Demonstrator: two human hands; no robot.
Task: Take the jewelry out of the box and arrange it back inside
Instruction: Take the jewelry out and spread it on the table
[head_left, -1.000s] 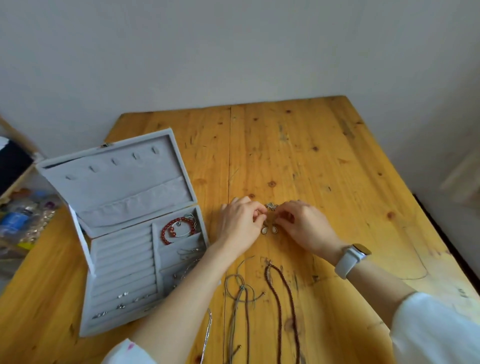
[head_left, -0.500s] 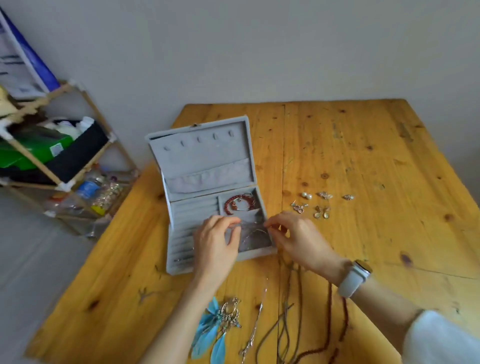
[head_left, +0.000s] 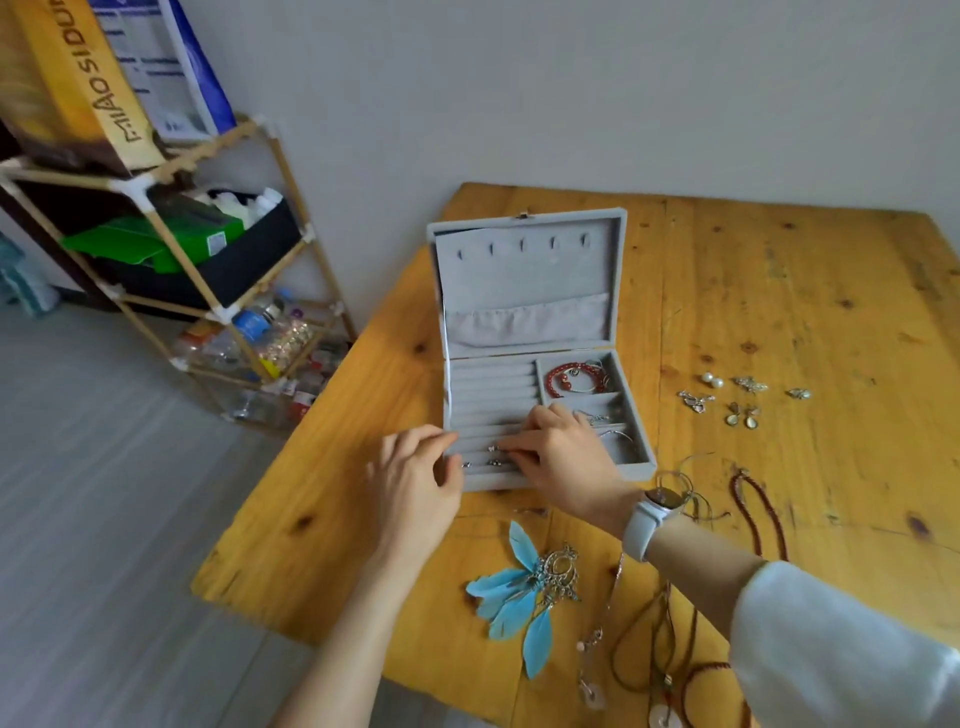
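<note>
The grey jewelry box (head_left: 645, 464) stands open on the wooden table, its lid (head_left: 524, 270) upright. My left hand (head_left: 415, 483) grips the box's front left corner, fingers on the rim and thumb on the front wall. My right hand (head_left: 563, 454) lies over the ring rows, its fingertips closed on a small silver ring (head_left: 492, 448). Two more rings (head_left: 493, 462) sit in the row in front. A red bead bracelet (head_left: 563, 379) lies in the back right compartment. The middle and front right compartments are partly hidden by my right hand.
Several earrings (head_left: 742, 415) and two pearls (head_left: 711, 381) lie on the table right of the box. Blue feather earrings (head_left: 519, 592) lie in front, with cords and necklaces (head_left: 758, 509) at the front right. A shelf rack (head_left: 171, 249) stands left of the table.
My hands left the earrings on the table and went to the box. My right hand then moved from the right compartments to the ring rows; my left went to the front left corner.
</note>
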